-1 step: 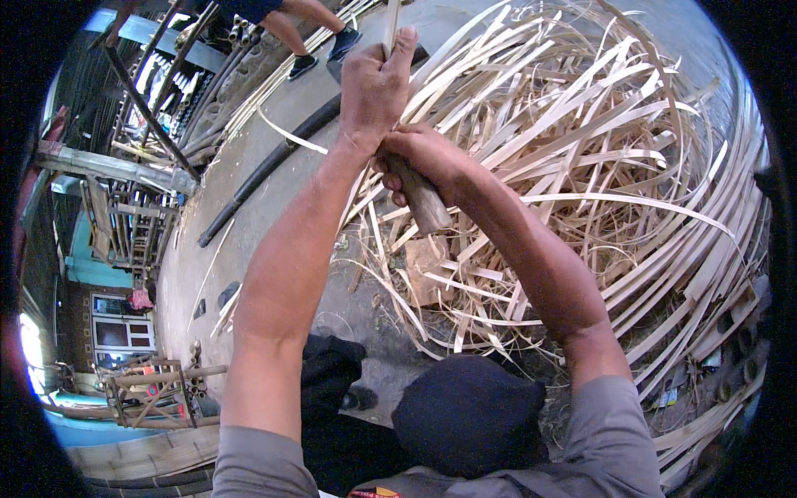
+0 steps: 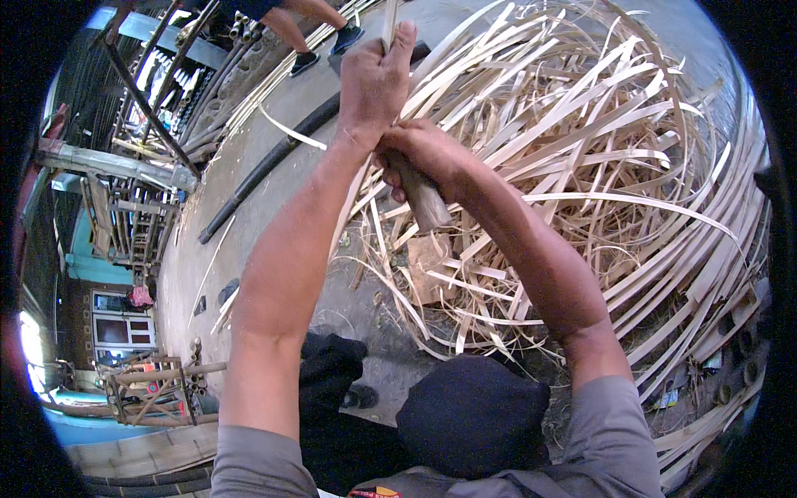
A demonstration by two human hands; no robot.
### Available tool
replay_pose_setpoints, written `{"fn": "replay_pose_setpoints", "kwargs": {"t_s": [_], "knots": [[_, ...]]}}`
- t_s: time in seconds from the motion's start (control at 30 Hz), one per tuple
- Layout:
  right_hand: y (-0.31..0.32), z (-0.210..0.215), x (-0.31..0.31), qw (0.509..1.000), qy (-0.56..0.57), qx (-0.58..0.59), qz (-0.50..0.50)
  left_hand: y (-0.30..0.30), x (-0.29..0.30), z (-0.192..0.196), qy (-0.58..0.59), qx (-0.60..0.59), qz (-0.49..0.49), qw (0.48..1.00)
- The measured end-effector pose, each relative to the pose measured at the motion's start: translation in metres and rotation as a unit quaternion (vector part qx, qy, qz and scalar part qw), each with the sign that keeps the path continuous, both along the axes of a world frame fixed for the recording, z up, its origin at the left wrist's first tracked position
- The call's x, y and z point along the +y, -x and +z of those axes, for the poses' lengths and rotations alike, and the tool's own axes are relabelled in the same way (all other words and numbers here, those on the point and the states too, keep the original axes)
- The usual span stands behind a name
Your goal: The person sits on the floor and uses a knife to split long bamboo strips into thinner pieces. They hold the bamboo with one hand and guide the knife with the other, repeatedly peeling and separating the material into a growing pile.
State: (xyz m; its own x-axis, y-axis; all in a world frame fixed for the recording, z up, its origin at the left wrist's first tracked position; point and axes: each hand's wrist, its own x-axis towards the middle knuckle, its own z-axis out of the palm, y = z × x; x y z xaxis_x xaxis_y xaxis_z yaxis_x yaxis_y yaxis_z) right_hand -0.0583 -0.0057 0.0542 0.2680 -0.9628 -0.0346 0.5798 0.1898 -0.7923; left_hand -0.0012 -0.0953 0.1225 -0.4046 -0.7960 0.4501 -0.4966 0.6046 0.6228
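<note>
Here, both hands are working a bamboo strip above a heap of cut strips.

Left hand point(image 2: 375, 83) is gripping the upright bamboo strip point(image 2: 388, 21), fingers closed tight around it. Right hand point(image 2: 422, 153), just below and touching, is clenching a wooden tool handle point(image 2: 423, 199). The strip pile point(image 2: 598, 166) is sprawling over the concrete floor point(image 2: 257, 191) beside a black pipe point(image 2: 266, 162).

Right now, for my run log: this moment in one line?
left hand: grips bamboo strip | right hand: grips wooden tool handle | behind: split strip pile
</note>
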Motion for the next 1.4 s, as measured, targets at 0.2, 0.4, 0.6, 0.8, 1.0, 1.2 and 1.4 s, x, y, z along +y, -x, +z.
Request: {"fn": "replay_pose_setpoints", "kwargs": {"t_s": [0.2,0.4,0.6,0.8,1.0,1.2,1.4], "knots": [[-0.012,-0.005,-0.011,0.999,-0.009,0.035,0.014,-0.015,-0.010,-0.001,0.039,-0.020,-0.023,0.999],[-0.012,-0.042,0.022,0.997,-0.070,0.044,-0.008,-0.020,0.022,-0.053,-0.035,0.171,-0.029,0.984],[-0.018,-0.046,0.026,0.997,-0.074,0.019,-0.017,-0.033,0.024,-0.051,-0.046,0.231,-0.033,0.971],[-0.021,-0.040,0.027,0.997,-0.071,0.007,0.002,-0.042,0.034,-0.042,-0.028,0.247,-0.025,0.968],[-0.020,-0.049,0.027,0.995,-0.075,-0.059,-0.007,-0.072,0.031,-0.021,0.016,0.298,-0.001,0.954],[-0.018,-0.068,0.018,0.997,-0.030,-0.066,0.016,-0.104,0.022,0.002,0.006,0.314,-0.003,0.949],[-0.017,-0.089,0.017,0.988,-0.102,-0.114,-0.008,-0.150,0.020,0.027,-0.018,0.384,0.013,0.923]]}}
